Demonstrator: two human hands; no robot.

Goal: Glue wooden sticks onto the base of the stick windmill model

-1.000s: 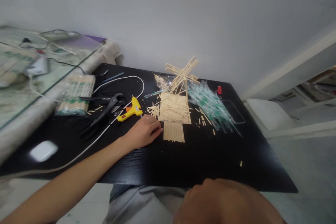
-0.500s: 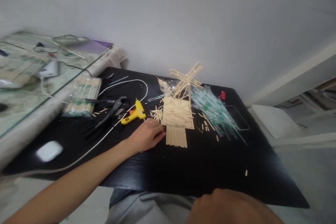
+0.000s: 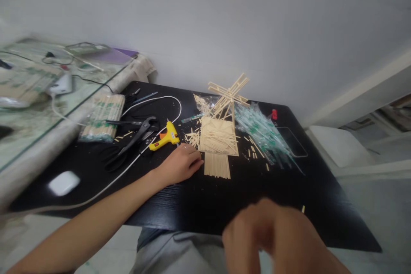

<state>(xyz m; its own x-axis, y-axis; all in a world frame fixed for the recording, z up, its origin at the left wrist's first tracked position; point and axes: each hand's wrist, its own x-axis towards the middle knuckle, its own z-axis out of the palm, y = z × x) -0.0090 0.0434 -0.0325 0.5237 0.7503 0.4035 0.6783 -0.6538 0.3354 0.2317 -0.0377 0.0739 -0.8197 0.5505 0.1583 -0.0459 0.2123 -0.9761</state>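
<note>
My left hand [image 3: 183, 162] rests on the black tabletop with its fingers loosely bent and the thumb apart. No object shows in it. Just to its right lies a neat row of thin wooden sticks [image 3: 217, 166], below a square stick panel [image 3: 233, 150] with loose sticks heaped on it. A yellow hot glue gun [image 3: 165, 137] is beside my left hand on its far side. Rising behind the panel is a windmill-like stick frame [image 3: 230, 94] with crossed blades. My right hand [image 3: 272, 227], smeared by motion, hovers over the front table edge; its fingers bend downward and whatever they hold cannot be made out.
Black pliers [image 3: 143, 132] and a bagged stick bundle [image 3: 104, 113] lie left, near a white cable [image 3: 126, 169] and white case [image 3: 64, 183]. Green-white plastic wrappers [image 3: 263, 132], a phone-like dark slab [image 3: 293, 142] and a red object [image 3: 274, 114] lie right.
My right hand has risen and moved forward from the lap, its fingers now bent downward. My left hand stays in place. The view has shifted slightly.
</note>
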